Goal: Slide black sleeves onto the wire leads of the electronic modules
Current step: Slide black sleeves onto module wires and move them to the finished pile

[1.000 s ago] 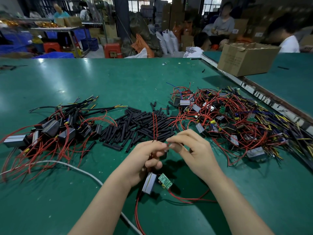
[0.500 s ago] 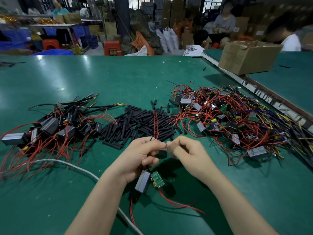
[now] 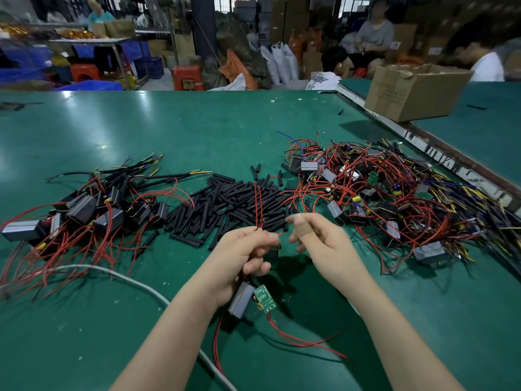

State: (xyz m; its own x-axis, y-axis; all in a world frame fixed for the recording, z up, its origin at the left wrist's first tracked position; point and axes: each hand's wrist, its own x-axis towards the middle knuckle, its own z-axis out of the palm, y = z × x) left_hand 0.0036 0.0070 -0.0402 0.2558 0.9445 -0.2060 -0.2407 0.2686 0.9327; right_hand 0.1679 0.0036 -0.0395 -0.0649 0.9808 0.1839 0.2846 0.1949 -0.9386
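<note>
You're in a factory assembly hall: long green worktables [image 3: 197,131], cardboard boxes [image 3: 408,94], blue crates [image 3: 90,86] at upper left, seated workers [image 3: 372,38] at upper right.

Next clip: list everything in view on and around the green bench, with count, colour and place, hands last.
held module: one, grey case with green board, hanging under the left hand
red leads: a few, rising from the left hand
black sleeves: many, loose pile, centre
sleeved modules: a heap, grey-black, red wires, left
unsleeved modules: a heap, red, yellow, blue wires, right
white cable: one, front left
cardboard box: one, brown, far right
table: green
workers: several, background
left hand: grips the leads
right hand: bandaged thumb, apparently empty
</note>
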